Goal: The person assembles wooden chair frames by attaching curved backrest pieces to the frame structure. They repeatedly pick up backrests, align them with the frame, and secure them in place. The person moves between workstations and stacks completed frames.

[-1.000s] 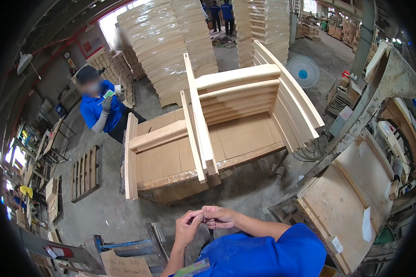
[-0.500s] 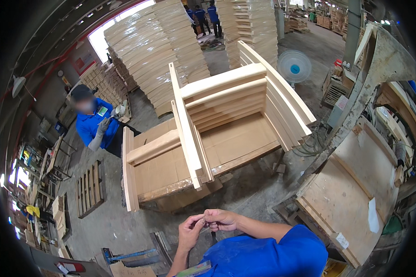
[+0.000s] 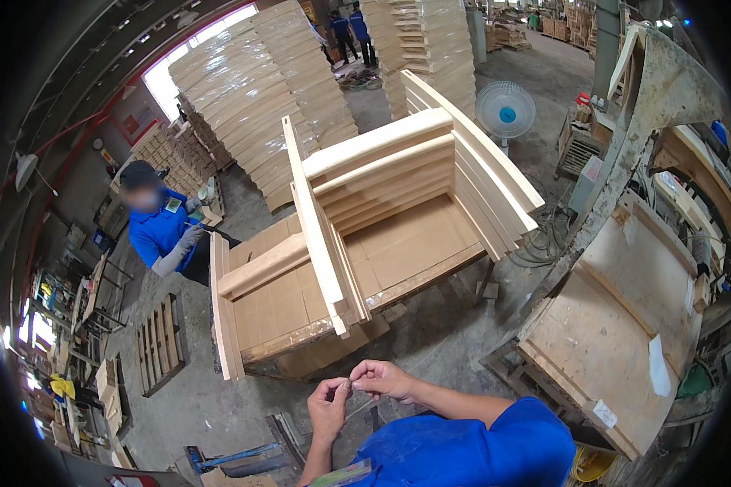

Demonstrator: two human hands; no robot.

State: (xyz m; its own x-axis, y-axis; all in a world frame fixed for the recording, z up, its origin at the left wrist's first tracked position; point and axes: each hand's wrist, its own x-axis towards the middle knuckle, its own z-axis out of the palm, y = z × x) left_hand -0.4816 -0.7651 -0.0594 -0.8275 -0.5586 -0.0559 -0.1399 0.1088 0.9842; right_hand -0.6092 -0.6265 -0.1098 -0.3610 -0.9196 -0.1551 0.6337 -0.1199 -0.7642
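At the lower center of the frame, the left hand (image 3: 326, 410) and the right hand (image 3: 386, 381) meet above a gray, smudged concrete floor (image 3: 430, 345). Their bare fingers (image 3: 338, 391) are drawn into narrow pinches, thumb toward forefinger, with the tips of the two hands touching or nearly so; whether they are closed on something small I cannot tell. Just beyond them, in the middle of the frame and clear of both hands, stands a tabletop (image 3: 410, 235) covered with flat brown cardboard, its long near edge rough and scuffed with pale marks. On it sits a stack of wooden frames (image 3: 382, 146), smooth and pale, with straight-edged posts and broad, rounded crossrails layered one below another; the right-hand posts look bowed in this wide view. A lower wooden rail (image 3: 264, 268), also round-shouldered, spans the left part of the tabletop. At left, a co-worker (image 3: 161, 235) in a blue shirt, dark cap and gray gloves stands by its far corner. Tall stacks of pale boards (image 3: 252, 89) in glossy, wrinkled clear film fill the upper center, with a round white wire-grille fan (image 3: 505, 114) to their right. A slatted, weathered pallet (image 3: 160, 345) lies at left, and a stained plywood panel (image 3: 601, 357) edged with battens slopes across the lower right.
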